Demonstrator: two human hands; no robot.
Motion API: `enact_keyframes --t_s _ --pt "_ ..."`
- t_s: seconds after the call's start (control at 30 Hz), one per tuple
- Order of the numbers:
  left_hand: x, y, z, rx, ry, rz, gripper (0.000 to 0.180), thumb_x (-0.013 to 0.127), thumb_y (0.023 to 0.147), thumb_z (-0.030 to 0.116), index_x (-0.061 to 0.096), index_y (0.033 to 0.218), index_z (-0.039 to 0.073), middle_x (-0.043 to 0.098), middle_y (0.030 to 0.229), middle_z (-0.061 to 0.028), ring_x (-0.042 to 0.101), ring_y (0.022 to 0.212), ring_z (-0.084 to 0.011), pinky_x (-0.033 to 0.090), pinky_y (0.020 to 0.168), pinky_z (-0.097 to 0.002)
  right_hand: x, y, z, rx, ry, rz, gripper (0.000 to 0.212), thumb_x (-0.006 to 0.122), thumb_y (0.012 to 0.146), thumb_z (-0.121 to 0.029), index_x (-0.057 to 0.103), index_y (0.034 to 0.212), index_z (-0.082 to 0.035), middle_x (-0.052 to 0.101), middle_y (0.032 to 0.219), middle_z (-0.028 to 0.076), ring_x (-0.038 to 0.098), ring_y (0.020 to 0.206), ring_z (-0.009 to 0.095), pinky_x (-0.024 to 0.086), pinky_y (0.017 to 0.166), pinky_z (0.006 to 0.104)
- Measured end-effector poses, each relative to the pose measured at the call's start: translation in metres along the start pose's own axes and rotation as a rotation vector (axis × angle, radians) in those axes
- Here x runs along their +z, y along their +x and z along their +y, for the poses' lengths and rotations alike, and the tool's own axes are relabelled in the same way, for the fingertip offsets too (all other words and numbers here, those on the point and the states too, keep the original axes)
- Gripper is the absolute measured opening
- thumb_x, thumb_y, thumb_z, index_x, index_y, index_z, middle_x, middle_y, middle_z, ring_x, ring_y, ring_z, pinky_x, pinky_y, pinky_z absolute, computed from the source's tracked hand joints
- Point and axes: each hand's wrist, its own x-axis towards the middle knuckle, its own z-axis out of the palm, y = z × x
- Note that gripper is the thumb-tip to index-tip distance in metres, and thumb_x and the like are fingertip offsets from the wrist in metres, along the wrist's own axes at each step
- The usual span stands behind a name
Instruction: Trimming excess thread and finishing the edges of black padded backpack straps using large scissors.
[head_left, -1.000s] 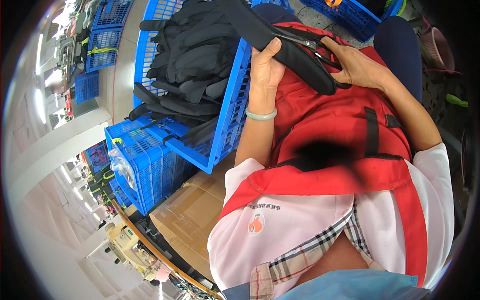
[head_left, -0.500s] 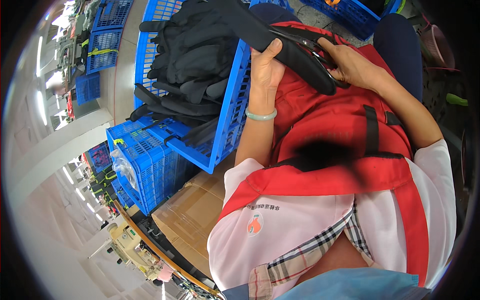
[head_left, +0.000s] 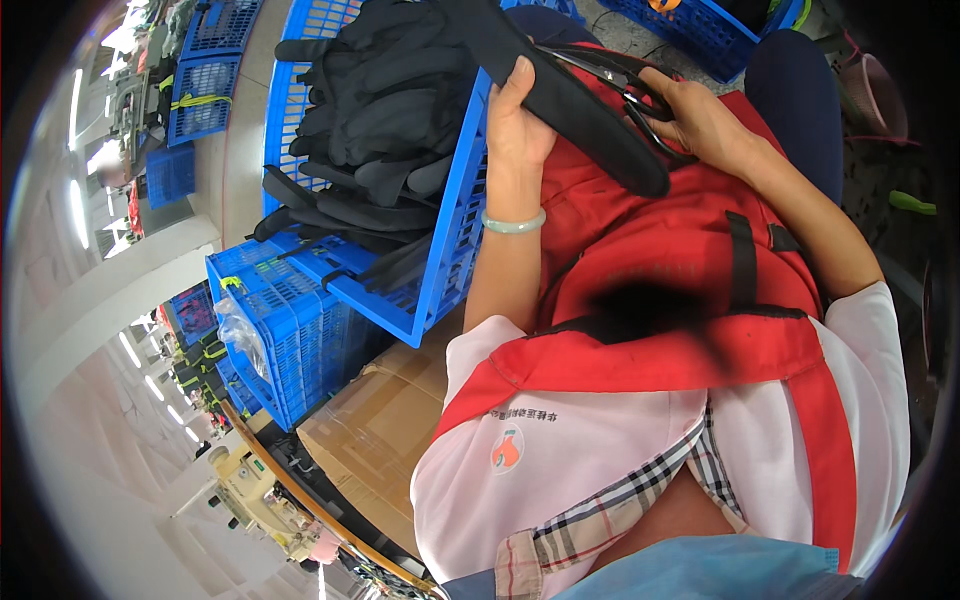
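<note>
My left hand [head_left: 520,135] grips a long, flat black padded strip [head_left: 590,115], its thumb on top. One rounded end of the strip hangs over the red apron [head_left: 660,260] on my lap; the other end runs out past the upper edge. Black-handled scissors [head_left: 608,74] are in my right hand [head_left: 708,125], with the fingers in the handle loops. Their blades point up and left, along the strip's far edge. To the left, a blue plastic crate [head_left: 449,200] holds a heap of similar black strips [head_left: 375,120].
Beneath and behind the tilted crate stand another blue crate [head_left: 290,330] and a cardboard box [head_left: 375,425]. A further blue crate [head_left: 690,35] lies at the far side, and a pink basket [head_left: 872,95] at the right. A sewing machine [head_left: 250,485] shows at lower left.
My left hand has shifted slightly left with the strip. The scissors have come away from the strip's middle, and their blades now show more, spread apart.
</note>
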Motion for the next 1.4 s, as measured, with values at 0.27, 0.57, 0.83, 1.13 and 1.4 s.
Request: enact_keyframes --t_s 0.27,0.57,0.83,1.13,1.4 --pt "0.0 0.003 -0.013 0.035 0.042 -0.007 0.027 0.072 0.083 0.009 0.061 0.107 0.002 0.066 0.106 -0.0111 0.063 0.1 -0.0264 0.05 0.095 -0.0403 0.019 0.005 0.008 0.009 -0.034 0.059 0.047 0.064 0.089 -0.022 0.044 0.123 0.003 0.06 0.081 0.027 0.059 0.077 0.044 0.046 0.066 0.0466" --pt "0.007 -0.003 -0.016 0.01 0.009 -0.016 0.032 0.073 0.083 0.011 0.059 0.112 0.004 0.064 0.105 -0.0089 0.062 0.099 -0.0256 0.049 0.095 -0.0399 0.02 0.008 -0.004 -0.021 0.08 0.117 0.039 0.063 0.089 -0.026 0.051 0.109 0.004 0.058 0.088 0.031 0.055 0.083 0.048 0.047 0.07 0.0455" --pt "0.015 -0.012 -0.019 0.101 0.078 0.032 0.034 0.068 0.087 0.006 0.055 0.118 0.005 0.062 0.109 -0.0061 0.059 0.103 -0.0225 0.048 0.096 -0.0366 -0.003 0.005 -0.011 0.124 0.718 -0.009 0.03 0.063 0.094 -0.028 0.056 0.105 -0.001 0.058 0.089 0.001 0.051 0.082 0.009 0.042 0.071 0.0263" --pt "-0.013 -0.024 0.017 0.309 0.671 0.199 0.017 0.061 0.095 0.018 0.06 0.097 0.001 0.063 0.097 -0.0025 0.061 0.085 -0.0111 0.05 0.078 -0.0266 -0.059 0.004 -0.047 -0.046 0.146 -0.349 0.03 0.065 0.076 -0.001 0.055 0.105 -0.001 0.051 0.078 0.017 0.05 0.069 0.025 0.042 0.065 0.0339" --pt "-0.004 -0.009 0.037 0.02 0.17 -0.048 0.03 0.067 0.083 -0.003 0.061 0.112 0.002 0.065 0.106 -0.0092 0.062 0.1 -0.0221 0.049 0.094 -0.0353 -0.059 0.004 -0.033 0.177 0.636 -0.251 0.029 0.067 0.085 -0.006 0.055 0.11 0.0 0.059 0.082 -0.001 0.054 0.074 0.011 0.046 0.068 0.0284"
